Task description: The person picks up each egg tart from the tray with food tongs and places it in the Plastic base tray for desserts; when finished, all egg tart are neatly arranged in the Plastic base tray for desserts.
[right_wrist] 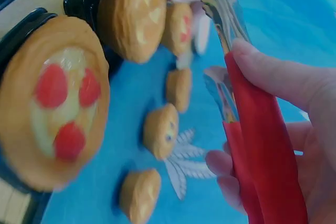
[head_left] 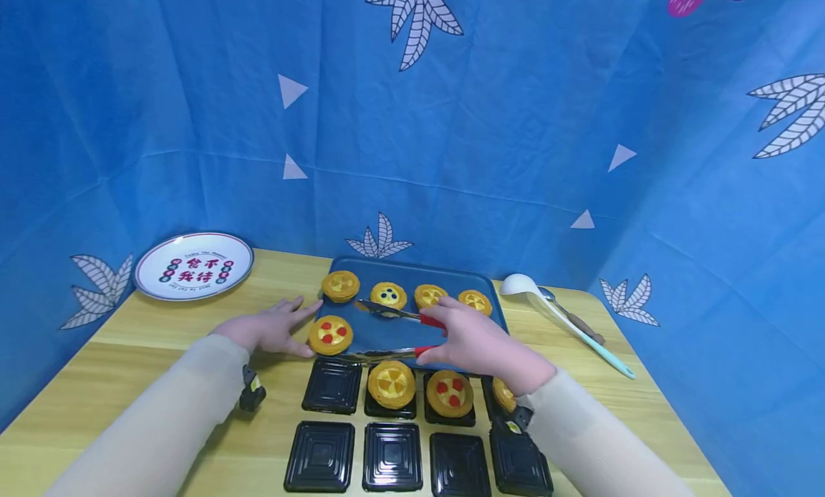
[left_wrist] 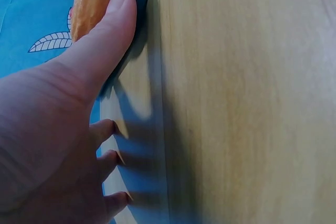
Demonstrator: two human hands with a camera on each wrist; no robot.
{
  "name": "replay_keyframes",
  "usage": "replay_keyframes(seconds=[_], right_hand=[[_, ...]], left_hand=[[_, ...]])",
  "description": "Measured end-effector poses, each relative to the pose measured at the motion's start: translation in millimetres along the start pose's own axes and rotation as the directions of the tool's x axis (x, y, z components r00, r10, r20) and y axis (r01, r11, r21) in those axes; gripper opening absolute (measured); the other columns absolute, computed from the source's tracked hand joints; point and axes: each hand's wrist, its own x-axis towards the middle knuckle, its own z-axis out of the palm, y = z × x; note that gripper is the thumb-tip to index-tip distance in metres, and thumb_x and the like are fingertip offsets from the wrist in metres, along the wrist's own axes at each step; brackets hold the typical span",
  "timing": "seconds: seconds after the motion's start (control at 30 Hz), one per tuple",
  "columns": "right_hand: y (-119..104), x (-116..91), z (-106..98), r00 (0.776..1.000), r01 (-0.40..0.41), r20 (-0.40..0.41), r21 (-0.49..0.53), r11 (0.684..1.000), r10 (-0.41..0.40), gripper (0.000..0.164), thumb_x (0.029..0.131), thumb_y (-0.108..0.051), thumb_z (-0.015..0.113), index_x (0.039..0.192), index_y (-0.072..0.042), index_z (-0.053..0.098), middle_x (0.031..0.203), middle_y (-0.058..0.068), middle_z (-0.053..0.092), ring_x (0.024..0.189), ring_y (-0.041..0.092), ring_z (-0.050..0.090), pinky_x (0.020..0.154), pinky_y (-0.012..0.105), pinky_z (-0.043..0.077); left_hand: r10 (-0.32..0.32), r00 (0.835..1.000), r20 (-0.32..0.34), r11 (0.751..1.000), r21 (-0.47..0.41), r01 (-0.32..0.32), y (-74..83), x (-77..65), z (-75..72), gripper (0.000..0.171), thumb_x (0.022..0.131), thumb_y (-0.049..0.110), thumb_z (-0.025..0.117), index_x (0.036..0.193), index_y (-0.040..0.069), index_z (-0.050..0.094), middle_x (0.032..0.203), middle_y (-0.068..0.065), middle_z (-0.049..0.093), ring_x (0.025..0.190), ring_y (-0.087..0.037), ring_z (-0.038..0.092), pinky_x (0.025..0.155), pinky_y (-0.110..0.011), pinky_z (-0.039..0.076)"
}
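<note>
My right hand [head_left: 477, 339] grips red-handled tongs [right_wrist: 265, 140], their arms spread apart over the blue tray [head_left: 380, 336]. My left hand [head_left: 273, 331] reaches the tray's left edge, fingers splayed, beside a red-topped tart [head_left: 331, 335]. The right wrist view alone shows my thumb and curled fingers around the handles, which the head view mostly hides. My right wrist partly covers the near-right tart [head_left: 503, 394]; whether a tong tip touches the dark-dotted tart [head_left: 389, 293], I cannot tell.
</note>
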Motion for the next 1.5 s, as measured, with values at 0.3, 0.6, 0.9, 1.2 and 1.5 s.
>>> replay_keyframes(seconds=[0.3, 0.6, 0.9, 1.2, 1.5], right_hand=[[-15, 41, 25, 0.998, 0.02, 0.059, -0.009, 1.0, -0.02, 0.068, 0.075, -0.043, 0.086, 0.13, -0.008, 0.065, 0.124, 0.005, 0.06, 0.104, 0.019, 0.06, 0.088, 0.035, 0.053], [-18, 51, 33, 0.998, -0.012, 0.067, 0.069, 0.998, 0.008, 0.057, 0.079, -0.036, 0.084, 0.127, -0.009, 0.068, 0.122, 0.001, 0.062, 0.111, 0.02, 0.059, 0.092, 0.037, 0.052], [-16, 39, 24, 0.997, -0.019, 0.074, 0.138, 0.99, 0.009, 0.055, 0.079, -0.037, 0.084, 0.126, -0.011, 0.07, 0.132, 0.006, 0.059, 0.118, 0.024, 0.055, 0.094, 0.041, 0.05], [-12, 15, 14, 0.986, 0.115, 0.101, 0.165, 0.98, -0.133, 0.055, 0.078, -0.035, 0.085, 0.124, -0.011, 0.071, 0.094, -0.002, 0.061, 0.078, 0.014, 0.056, 0.059, 0.028, 0.052], [-10, 6, 21, 0.978, 0.146, 0.128, 0.129, 0.981, -0.162, 0.056, 0.077, -0.037, 0.085, 0.124, -0.01, 0.071, 0.106, -0.003, 0.062, 0.083, 0.011, 0.058, 0.065, 0.023, 0.052]], left_hand=[[0.011, 1.0, 0.008, 1.0, -0.001, -0.011, 4.8, 0.3, -0.8, 0.103, 0.082, 0.058, 0.071, 0.16, 0.016, 0.017, 0.16, -0.029, 0.006, 0.142, -0.054, 0.007, 0.107, -0.074, 0.012], [-0.015, 1.0, 0.011, 1.0, -0.017, 0.015, 1.7, -1.8, -3.5, 0.103, 0.083, 0.058, 0.071, 0.16, 0.017, 0.016, 0.16, -0.028, 0.004, 0.143, -0.054, 0.004, 0.106, -0.075, 0.01], [-0.012, 1.0, 0.001, 1.0, -0.014, 0.012, 6.1, -5.3, -4.1, 0.102, 0.083, 0.053, 0.074, 0.16, 0.016, 0.018, 0.16, -0.028, 0.005, 0.142, -0.054, 0.005, 0.108, -0.073, 0.01], [-0.024, 1.0, 0.018, 0.999, -0.026, 0.024, 1.0, -2.3, -2.6, 0.103, 0.083, 0.057, 0.071, 0.16, 0.019, 0.015, 0.161, -0.026, 0.003, 0.144, -0.051, 0.001, 0.109, -0.072, 0.007], [-0.014, 1.0, 0.015, 0.999, -0.032, 0.015, 6.2, -5.7, -4.3, 0.099, 0.086, 0.055, 0.069, 0.16, 0.016, 0.016, 0.16, -0.028, 0.004, 0.143, -0.053, 0.003, 0.108, -0.073, 0.008]])
